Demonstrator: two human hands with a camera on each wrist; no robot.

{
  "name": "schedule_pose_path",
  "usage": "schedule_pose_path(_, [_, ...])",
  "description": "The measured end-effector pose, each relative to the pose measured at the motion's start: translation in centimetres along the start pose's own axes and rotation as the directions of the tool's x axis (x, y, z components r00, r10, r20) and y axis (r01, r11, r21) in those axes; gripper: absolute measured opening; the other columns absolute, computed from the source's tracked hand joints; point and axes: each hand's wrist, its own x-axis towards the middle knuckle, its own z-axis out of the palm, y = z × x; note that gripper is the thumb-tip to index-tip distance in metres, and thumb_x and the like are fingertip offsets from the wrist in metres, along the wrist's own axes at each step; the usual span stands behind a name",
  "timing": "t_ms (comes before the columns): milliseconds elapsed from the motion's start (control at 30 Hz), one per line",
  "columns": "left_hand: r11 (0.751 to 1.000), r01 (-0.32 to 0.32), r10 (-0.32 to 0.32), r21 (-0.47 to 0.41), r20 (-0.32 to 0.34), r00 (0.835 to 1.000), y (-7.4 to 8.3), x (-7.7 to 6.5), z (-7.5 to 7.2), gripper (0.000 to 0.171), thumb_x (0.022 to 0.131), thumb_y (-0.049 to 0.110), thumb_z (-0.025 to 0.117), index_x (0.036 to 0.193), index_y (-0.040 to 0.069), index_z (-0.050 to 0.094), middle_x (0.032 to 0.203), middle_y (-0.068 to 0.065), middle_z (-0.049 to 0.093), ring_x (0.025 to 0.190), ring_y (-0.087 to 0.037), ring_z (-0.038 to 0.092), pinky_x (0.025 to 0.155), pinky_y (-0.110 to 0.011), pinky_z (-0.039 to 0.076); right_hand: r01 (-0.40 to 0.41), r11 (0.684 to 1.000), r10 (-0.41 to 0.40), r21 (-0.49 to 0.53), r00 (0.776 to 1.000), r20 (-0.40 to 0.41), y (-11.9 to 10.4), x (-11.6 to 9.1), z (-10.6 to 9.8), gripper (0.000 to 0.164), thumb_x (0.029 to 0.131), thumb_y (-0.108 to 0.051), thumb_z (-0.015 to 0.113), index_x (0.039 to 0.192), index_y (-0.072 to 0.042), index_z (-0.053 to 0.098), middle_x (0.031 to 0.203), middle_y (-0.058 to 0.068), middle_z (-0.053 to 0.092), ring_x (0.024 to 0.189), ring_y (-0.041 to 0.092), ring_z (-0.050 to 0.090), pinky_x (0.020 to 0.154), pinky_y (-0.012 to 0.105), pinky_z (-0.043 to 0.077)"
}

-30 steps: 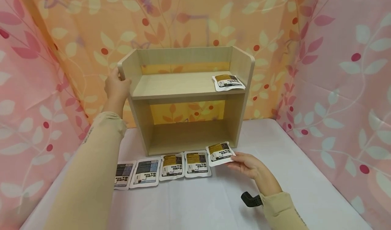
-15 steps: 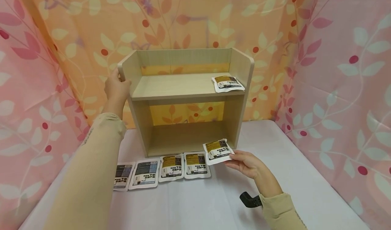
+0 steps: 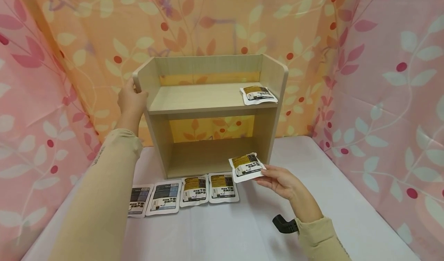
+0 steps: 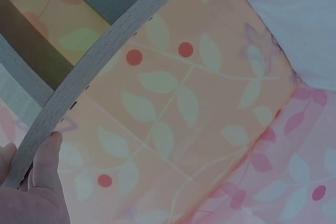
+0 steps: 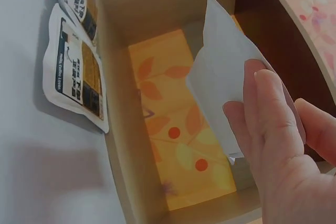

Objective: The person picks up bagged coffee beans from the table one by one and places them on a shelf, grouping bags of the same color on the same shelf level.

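Observation:
My right hand (image 3: 279,180) pinches a flat white sachet (image 3: 245,167) with a gold-and-black label by its right edge, in front of the lower compartment of a wooden shelf (image 3: 208,108). In the right wrist view the plain white back of this sachet (image 5: 220,87) faces the camera, fingers on one side and thumb on the other. My left hand (image 3: 132,101) grips the front edge of the shelf's left side panel; the left wrist view shows thumb and fingers on either side of the panel (image 4: 68,95). Another gold-label sachet (image 3: 258,95) lies at the right end of the upper shelf.
Along the shelf's front, a row on the white table (image 3: 215,234) has two gold-label sachets (image 3: 223,187) and, further left, a blue-label sachet (image 3: 164,197) and a dark-label one (image 3: 139,201) partly behind my left sleeve. A black strap piece (image 3: 285,224) sticks out at my right cuff. Patterned cloth surrounds the table.
My right hand has lifted the sachet slightly and shifted it a little left, toward the lower compartment's opening. The left hand keeps its grip on the side panel.

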Motion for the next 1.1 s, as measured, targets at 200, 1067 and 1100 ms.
schedule_pose_path(200, [1.000,0.006,-0.006,-0.005,-0.002,1.000,0.0,0.0,0.1,0.048,0.094,0.008,0.050,0.141,0.012,0.046,0.140,-0.017,0.051,0.130,-0.035,0.043,0.107,-0.047,0.033,0.016,1.000,-0.016,-0.001,1.000,0.006,-0.7,-0.4,0.4,0.056,0.101,0.003,0.038,0.146,0.017,0.009,0.102,0.014,0.065,0.090,0.021,0.069,0.081,0.031,0.054])
schedule_pose_path(1067, [1.000,-0.001,0.001,0.005,-0.008,1.000,0.3,-0.5,0.1,0.050,0.094,0.009,0.049,0.144,0.013,0.044,0.140,-0.017,0.052,0.130,-0.035,0.044,0.106,-0.048,0.034,0.073,0.997,-0.074,0.021,0.997,0.017,-2.5,-0.8,1.7,0.056,0.101,0.004,0.038,0.146,0.017,0.009,0.101,0.012,0.066,0.087,0.021,0.069,0.079,0.030,0.055])
schedule_pose_path(1100, [1.000,0.001,-0.001,0.004,-0.008,1.000,0.3,-0.5,0.1,0.050,0.094,0.009,0.049,0.143,0.013,0.045,0.140,-0.017,0.052,0.130,-0.036,0.044,0.106,-0.048,0.034,0.074,0.997,-0.074,0.025,0.997,0.016,-2.5,-0.9,1.8,0.056,0.101,0.005,0.038,0.147,0.017,0.009,0.101,0.012,0.067,0.087,0.021,0.070,0.079,0.030,0.055])
